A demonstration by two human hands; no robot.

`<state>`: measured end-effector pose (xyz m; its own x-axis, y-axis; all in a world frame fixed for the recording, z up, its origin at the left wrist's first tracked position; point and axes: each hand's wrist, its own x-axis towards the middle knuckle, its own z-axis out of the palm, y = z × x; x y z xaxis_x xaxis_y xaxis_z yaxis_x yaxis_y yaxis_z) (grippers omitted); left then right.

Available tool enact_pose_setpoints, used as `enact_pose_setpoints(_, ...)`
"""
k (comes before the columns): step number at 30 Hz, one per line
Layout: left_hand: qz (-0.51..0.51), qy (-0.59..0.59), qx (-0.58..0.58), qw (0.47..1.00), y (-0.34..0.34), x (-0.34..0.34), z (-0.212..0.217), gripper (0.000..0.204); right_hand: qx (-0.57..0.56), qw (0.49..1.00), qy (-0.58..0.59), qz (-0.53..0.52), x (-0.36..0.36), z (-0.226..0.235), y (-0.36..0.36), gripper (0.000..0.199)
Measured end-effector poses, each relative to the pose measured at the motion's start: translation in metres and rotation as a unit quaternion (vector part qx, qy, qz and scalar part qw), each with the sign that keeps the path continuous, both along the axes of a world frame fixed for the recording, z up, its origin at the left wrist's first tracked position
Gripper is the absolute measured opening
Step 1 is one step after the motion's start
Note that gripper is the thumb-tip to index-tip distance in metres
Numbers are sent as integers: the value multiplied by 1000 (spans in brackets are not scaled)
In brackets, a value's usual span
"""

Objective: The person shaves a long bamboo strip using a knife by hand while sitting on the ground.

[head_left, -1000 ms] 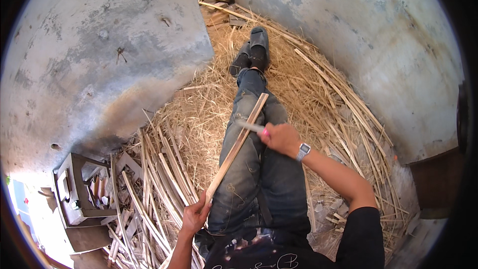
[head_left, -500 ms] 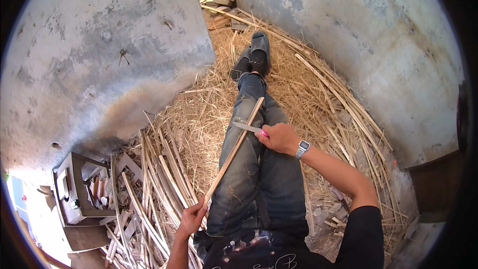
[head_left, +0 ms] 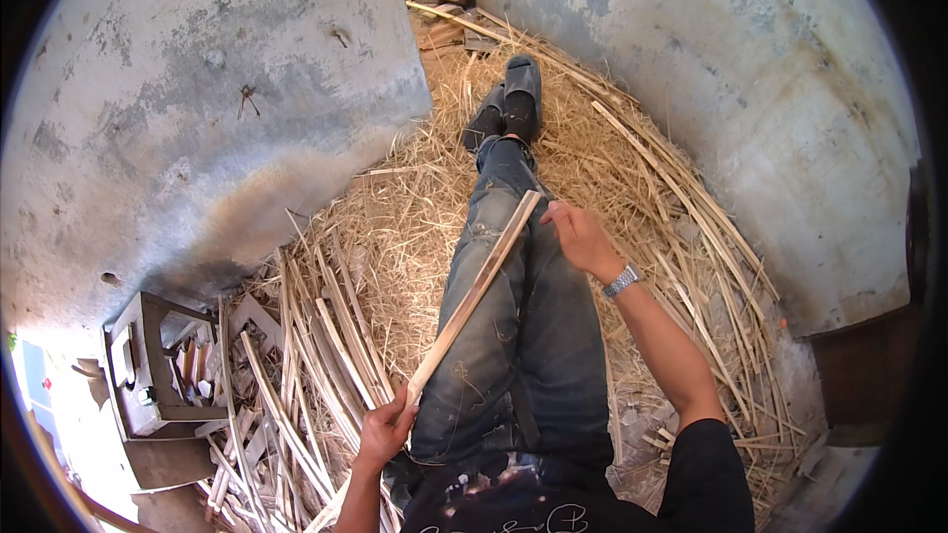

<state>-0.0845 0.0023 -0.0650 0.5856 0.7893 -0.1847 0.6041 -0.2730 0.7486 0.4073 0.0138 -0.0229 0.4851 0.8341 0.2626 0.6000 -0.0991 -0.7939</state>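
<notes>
Wood strip (head_left: 474, 294) is lt tan w/ dk brn streak, jeans (head_left: 553, 336) faded blu-gry, shirt (head_left: 563, 489) blk.

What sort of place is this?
Likely a makeshift woodworking spot indoors: pale shavings spread underfoot, long wooden strips piled at the left, worn, patchy walls around.

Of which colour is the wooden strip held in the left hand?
The wooden strip is pale tan, with a darker brown stretch midway; see the head view.
</notes>
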Motion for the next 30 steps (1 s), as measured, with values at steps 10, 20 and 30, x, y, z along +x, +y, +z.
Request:
enact_pose_setpoints(10, -12, 17, 166, 986, -1, 1, -2, 51, -22, 1000, 8, -9, -14, -12, 2, 46)
enact_pose_setpoints(20, -16, 23, 216, 976, 4, 10, -1, 47, -21, 998, -16, -56, -29, -38, 12, 56)
enact_pose_setpoints(30, -18, 34, 230, 973, 4, 18, 8, 47, -39, 999, 5, -22, -51, -39, -4, 61)
